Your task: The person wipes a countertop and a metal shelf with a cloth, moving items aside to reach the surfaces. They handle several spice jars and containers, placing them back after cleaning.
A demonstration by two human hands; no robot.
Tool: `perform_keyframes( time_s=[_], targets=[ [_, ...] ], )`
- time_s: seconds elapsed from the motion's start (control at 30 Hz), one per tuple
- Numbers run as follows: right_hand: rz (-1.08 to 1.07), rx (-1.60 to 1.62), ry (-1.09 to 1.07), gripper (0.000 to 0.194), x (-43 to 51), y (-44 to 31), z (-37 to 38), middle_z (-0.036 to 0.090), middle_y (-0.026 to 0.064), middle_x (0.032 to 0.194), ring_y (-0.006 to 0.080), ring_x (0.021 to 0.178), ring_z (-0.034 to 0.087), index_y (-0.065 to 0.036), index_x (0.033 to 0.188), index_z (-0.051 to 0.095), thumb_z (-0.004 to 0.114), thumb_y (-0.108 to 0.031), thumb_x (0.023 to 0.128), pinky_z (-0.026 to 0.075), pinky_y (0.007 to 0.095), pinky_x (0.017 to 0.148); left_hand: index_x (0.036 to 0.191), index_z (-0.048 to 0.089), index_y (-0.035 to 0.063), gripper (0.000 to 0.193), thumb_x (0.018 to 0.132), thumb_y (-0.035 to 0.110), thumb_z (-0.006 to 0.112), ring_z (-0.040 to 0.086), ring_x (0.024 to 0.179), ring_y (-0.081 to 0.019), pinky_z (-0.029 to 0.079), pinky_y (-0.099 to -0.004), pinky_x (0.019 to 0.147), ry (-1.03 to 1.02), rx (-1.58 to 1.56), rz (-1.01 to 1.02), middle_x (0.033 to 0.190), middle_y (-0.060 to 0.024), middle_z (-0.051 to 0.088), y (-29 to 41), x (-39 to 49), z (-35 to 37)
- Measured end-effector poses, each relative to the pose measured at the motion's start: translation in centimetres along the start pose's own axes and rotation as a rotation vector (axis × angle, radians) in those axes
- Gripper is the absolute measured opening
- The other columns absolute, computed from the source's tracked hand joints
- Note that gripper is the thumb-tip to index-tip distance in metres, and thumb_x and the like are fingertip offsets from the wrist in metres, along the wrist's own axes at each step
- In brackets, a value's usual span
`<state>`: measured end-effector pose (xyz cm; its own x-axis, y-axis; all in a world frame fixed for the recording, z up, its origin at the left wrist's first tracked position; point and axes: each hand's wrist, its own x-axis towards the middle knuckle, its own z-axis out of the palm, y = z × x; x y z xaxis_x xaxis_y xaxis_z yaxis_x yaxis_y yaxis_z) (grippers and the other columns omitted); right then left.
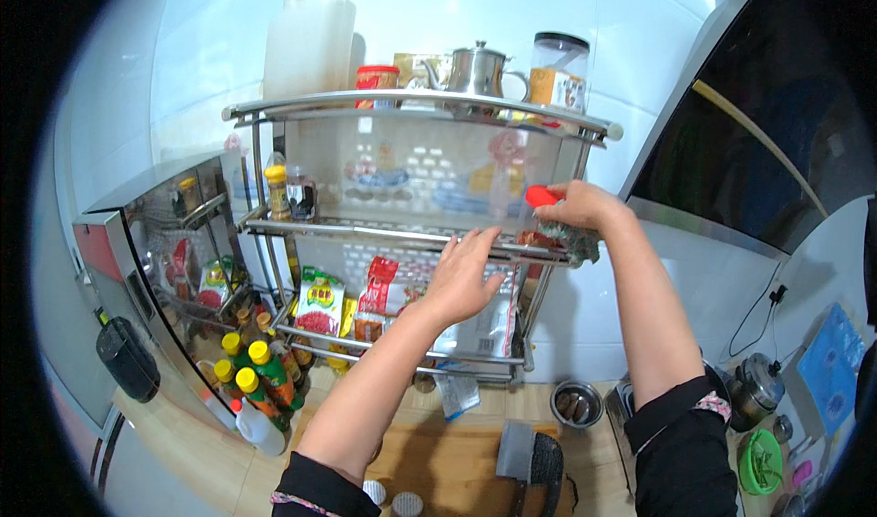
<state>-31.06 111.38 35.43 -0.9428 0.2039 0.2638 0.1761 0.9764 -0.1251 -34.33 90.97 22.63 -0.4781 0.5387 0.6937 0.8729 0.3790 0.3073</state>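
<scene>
At the right end of the metal rack's [384, 233] middle shelf, my right hand [582, 209] holds a red-lidded container [541, 196]; a crumpled greenish plastic bag [572, 239] hangs just below the fingers. My left hand [466, 270] rests against the front rail of that shelf with its fingers spread and nothing held. Food packets, one white and red [384, 287] and one white and green [319, 301], stand on the lower shelf behind and left of it. A yellow-capped jar [277, 191] and a dark jar [301, 195] are at the middle shelf's left end.
On the top shelf are a steel teapot [476, 68], a red-lidded can [377, 78] and a black-lidded jar [560, 72]. Yellow-capped bottles [260, 373] stand at lower left. Below are a wooden board [438, 462], a cleaver [515, 448] and a steel bowl [577, 404]. A range hood [726, 147] juts out at right.
</scene>
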Motion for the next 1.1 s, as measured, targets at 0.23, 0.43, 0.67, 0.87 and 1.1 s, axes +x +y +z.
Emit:
perform_keyframes(
  time_s=[0.23,0.43,0.67,0.87,1.1],
  targets=[
    [0.012,0.0,0.245,0.077,-5.0,2.6,1.3,0.061,0.0197,0.111,0.03,0.096,0.062,-0.011,0.138,0.038,0.068,-0.029,0.069,0.048,0.0362,0.082,0.126,0.043,0.0027,0.055,0.077,0.014,0.065,0.044,0.117,-0.0388,0.034,-0.0443,0.099,0.028,0.0,-0.008,0.122,-0.0213,0.05,-2.0,-8.9,0.1],
    [-0.096,0.131,-0.231,0.052,-17.5,-0.4,8.6,0.064,0.0158,0.102,0.027,0.09,0.063,-0.016,0.128,0.051,0.062,-0.028,0.079,0.049,0.0385,0.08,0.123,0.046,0.0029,0.054,0.075,0.016,0.068,0.045,0.116,-0.0394,0.037,-0.0455,0.097,-0.359,-0.054,-0.099,0.119,-0.0214,0.052,-2.3,-20.3,1.3],
    [-0.272,-0.024,-0.936,0.075,-32.5,-1.2,25.8,0.065,0.0183,0.086,0.033,0.081,0.065,-0.012,0.132,0.037,0.067,-0.05,0.073,0.051,0.0438,0.07,0.125,0.045,0.0014,0.053,0.08,0.022,0.065,0.046,0.116,-0.0385,0.037,-0.044,0.098,-0.856,-0.213,-0.185,0.12,-0.0226,0.051,1.6,-29.7,5.3],
    [-0.253,-0.086,-0.881,0.084,-38.6,-3.2,29.3,0.064,0.0184,0.092,0.0334,0.083,0.065,-0.007,0.133,0.035,0.066,-0.055,0.071,0.051,0.0428,0.069,0.125,0.045,-0.0027,0.054,0.083,0.026,0.063,0.048,0.114,-0.0399,0.039,-0.0427,0.096,-0.991,-0.322,-0.186,0.12,-0.0253,0.052,3.9,-33.7,6.7],
    [-0.124,-0.014,-0.757,0.084,-38.5,-2.0,30.4,0.063,0.0201,0.092,0.0373,0.085,0.063,-0.009,0.13,0.039,0.064,-0.062,0.07,0.05,0.0416,0.072,0.127,0.043,-0.0009,0.054,0.082,0.022,0.063,0.051,0.111,-0.0383,0.041,-0.0415,0.094,-1.06,-0.34,-0.197,0.12,-0.0248,0.053,4.6,-33.2,6.8]
  ],
)
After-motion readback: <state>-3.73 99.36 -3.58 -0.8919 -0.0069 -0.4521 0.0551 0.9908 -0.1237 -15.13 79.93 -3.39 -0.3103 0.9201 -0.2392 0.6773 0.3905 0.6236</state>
